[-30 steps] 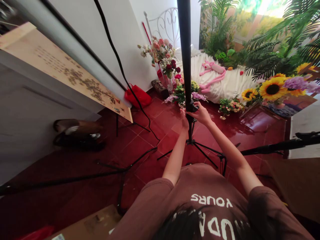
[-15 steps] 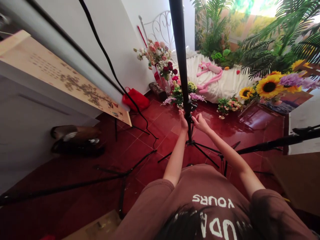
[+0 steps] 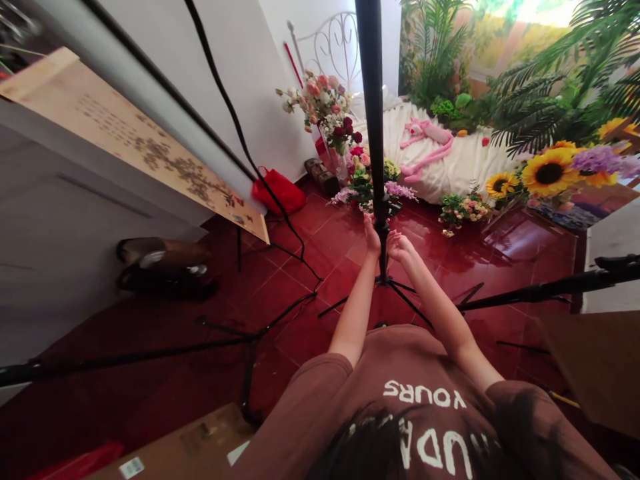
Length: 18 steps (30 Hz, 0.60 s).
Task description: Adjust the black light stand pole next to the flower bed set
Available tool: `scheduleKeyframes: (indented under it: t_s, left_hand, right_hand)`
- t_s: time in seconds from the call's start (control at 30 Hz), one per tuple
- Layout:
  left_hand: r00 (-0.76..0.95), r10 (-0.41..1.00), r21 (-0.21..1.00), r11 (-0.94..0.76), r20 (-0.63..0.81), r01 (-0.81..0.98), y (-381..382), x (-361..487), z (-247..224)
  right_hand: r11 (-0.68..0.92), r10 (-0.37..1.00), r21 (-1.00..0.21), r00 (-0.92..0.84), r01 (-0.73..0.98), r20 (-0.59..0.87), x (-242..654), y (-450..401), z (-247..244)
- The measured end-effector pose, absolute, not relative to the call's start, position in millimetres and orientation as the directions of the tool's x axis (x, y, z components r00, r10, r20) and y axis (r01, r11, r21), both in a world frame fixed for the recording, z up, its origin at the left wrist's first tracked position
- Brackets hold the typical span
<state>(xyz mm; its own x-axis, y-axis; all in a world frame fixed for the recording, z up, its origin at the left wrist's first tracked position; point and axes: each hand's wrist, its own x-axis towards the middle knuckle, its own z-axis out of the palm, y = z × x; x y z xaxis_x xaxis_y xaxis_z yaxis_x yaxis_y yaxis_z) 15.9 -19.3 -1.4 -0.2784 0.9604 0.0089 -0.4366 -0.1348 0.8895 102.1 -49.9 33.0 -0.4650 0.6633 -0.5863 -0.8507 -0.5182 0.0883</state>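
At the far left, a wall scroll (image 3: 125, 130) with painted branches and columns of script slants down toward the red tiled floor (image 3: 310, 230). Below it lies a brown-and-black item (image 3: 173, 257), too blurred to name, and nearer the person, at the bottom edge, a cardboard box (image 3: 170, 443) with a white label. A black cable (image 3: 220, 81) droops in front of the wall, passing before a red bag (image 3: 280, 192). Next comes an arrangement of pink and white roses (image 3: 320, 93).

The left hand (image 3: 372, 235) sits against the left side of the black tripod stand (image 3: 373, 100), its fingers pointing upward along the pole; whether they close around it cannot be told. The stand is near the middle, in front of the person, its legs spread on the tiles. Just right of the pole is the right hand (image 3: 399, 245), its fingers loosely curled; contact and grip cannot be made out.

Farther right, a pink plush toy (image 3: 435, 137) lies on rumpled white cloth (image 3: 450, 170). Beyond are sunflowers (image 3: 549, 172) below palm fronds (image 3: 540, 67), and a second black pole (image 3: 550, 290) above a cardboard sheet (image 3: 595, 367).
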Motion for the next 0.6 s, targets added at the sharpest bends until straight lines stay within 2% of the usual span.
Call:
scheduleKeyframes:
  t_s: [0.17, 0.3, 0.37, 0.43, 0.6]
  left_hand:
    - [-0.293, 0.956, 0.876, -0.13, -0.014, -0.464, -18, 16, -2]
    - [-0.294, 0.956, 0.879, -0.134, -0.008, -0.457, -11, 16, -4]
    - [-0.313, 0.95, 0.902, -0.136, 0.001, -0.409, -11, 15, -4]
    - [-0.333, 0.943, 0.934, -0.141, 0.025, -0.329, -17, 13, -7]
    - [-0.333, 0.933, 0.987, -0.157, 0.134, -0.043, -63, 11, -40]
  right_hand:
    - [-0.511, 0.658, 0.237, -0.553, -0.827, -0.512, 109, -45, 30]
    - [-0.438, 0.655, 0.38, -0.579, -0.815, -0.486, 108, -49, 36]
    - [-0.434, 0.665, 0.339, -0.551, -0.835, -0.505, 107, -53, 42]
    - [-0.464, 0.679, 0.241, -0.518, -0.852, -0.521, 110, -61, 47]
    - [-0.627, 0.677, 0.018, -0.556, -0.779, -0.482, 140, -103, 39]
